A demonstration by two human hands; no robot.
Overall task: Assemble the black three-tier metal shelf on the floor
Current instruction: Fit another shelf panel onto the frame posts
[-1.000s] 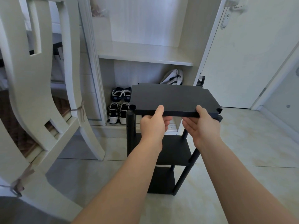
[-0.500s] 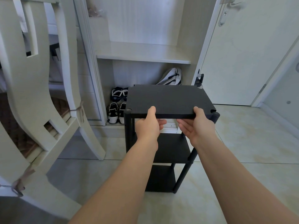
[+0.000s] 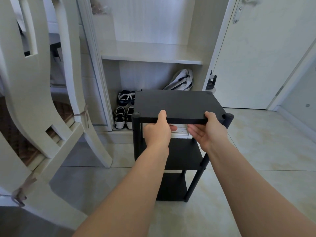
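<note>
Black in finish, the flat metal top panel (image 3: 177,103) at centre frame is pinched at its near edge by the left hand (image 3: 158,130) and right hand (image 3: 208,133), thumbs above, fingers (image 3: 193,130) beneath, between round black posts (image 3: 136,130) with two lower tiers (image 3: 184,154) fitted, so only final seating is judged left.

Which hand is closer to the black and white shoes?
Left. The left hand grips the front edge of the top shelf, just right of the shoes; the right hand holds that edge farther right, beyond the left hand.
</note>
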